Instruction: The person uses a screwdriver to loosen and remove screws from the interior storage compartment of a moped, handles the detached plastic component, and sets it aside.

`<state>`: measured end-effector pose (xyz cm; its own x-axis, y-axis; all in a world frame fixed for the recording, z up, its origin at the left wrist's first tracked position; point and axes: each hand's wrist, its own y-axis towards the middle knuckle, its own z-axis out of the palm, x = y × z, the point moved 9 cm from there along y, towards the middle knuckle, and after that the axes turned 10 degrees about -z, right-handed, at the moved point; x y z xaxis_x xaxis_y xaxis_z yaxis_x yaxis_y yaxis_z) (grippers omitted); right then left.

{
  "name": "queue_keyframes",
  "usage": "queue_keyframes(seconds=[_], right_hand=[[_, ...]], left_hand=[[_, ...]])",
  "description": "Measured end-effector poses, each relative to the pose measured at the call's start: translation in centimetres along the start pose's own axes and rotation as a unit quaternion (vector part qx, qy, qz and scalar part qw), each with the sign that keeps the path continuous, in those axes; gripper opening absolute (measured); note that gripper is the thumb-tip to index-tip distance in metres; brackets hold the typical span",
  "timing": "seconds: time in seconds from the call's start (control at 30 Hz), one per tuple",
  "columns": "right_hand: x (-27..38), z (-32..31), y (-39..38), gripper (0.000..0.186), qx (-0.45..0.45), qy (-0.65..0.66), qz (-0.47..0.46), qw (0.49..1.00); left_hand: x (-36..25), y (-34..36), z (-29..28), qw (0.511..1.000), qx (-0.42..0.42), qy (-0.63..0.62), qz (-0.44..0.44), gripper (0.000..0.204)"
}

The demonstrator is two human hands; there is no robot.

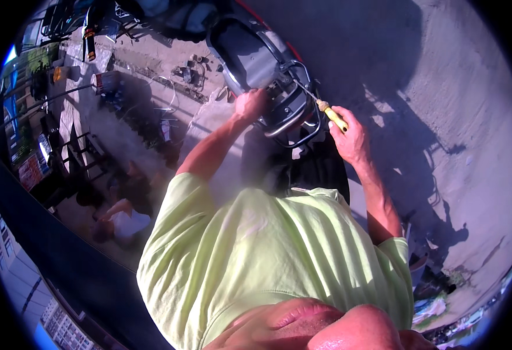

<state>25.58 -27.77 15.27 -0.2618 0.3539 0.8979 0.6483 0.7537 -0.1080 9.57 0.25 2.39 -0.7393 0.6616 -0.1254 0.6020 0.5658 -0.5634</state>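
Observation:
The rear of a scooter (250, 55) with a dark seat stands in front of me, and a metal rear rack (309, 76) curves around its tail. My left hand (251, 104) is closed at the left side of the tail; its fingertips and anything in them are hidden. In my right hand (352, 137) is a screwdriver (333, 116) with a yellow handle, held at the right side of the rack. Its shaft points up and left across the rack tubes, toward the opening (279, 96) behind the seat. Where the tip rests is too small to tell.
Small dark parts (189, 73) lie on the ground left of the scooter. Further left are a bucket-like container (105, 83) and a dark metal frame (78, 157). Another person (129, 220) in a white top is low at the left. Concrete ground (472, 116) stretches to the right.

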Motion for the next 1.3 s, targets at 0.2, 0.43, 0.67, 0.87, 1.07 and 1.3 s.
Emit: queue_keyframes(seconds=[0.2, 0.43, 0.67, 0.87, 1.07, 1.3], right_hand=[[4.4, 1.2, 1.6, 0.039, 0.111, -0.097, 0.008, 0.989], [10.4, 8.2, 6.0, 0.028, 0.213, -0.158, -0.16, 0.951], [11.4, 14.4, 8.3, 0.032, 0.276, -0.239, -0.232, 0.902], [11.4, 17.0, 9.8, 0.032, 0.295, -0.272, -0.237, 0.885], [11.7, 18.5, 10.4, 0.031, 0.306, -0.281, -0.224, 0.882], [10.8, 19.1, 10.8, 0.032, 0.307, -0.291, -0.207, 0.882]], left_hand=[[5.5, -5.0, -0.6, 0.956, -0.167, -0.239, -0.004, 0.017], [7.6, -11.9, 2.3, 0.906, -0.185, -0.376, -0.061, 0.024], [6.0, -12.5, 4.9, 0.875, -0.143, -0.457, -0.069, 0.027], [6.7, -12.3, 4.6, 0.855, -0.103, -0.503, -0.074, 0.026], [7.1, -11.9, 5.1, 0.847, -0.12, -0.511, -0.081, 0.025], [7.5, -11.4, 4.9, 0.854, -0.124, -0.501, -0.07, 0.024]])
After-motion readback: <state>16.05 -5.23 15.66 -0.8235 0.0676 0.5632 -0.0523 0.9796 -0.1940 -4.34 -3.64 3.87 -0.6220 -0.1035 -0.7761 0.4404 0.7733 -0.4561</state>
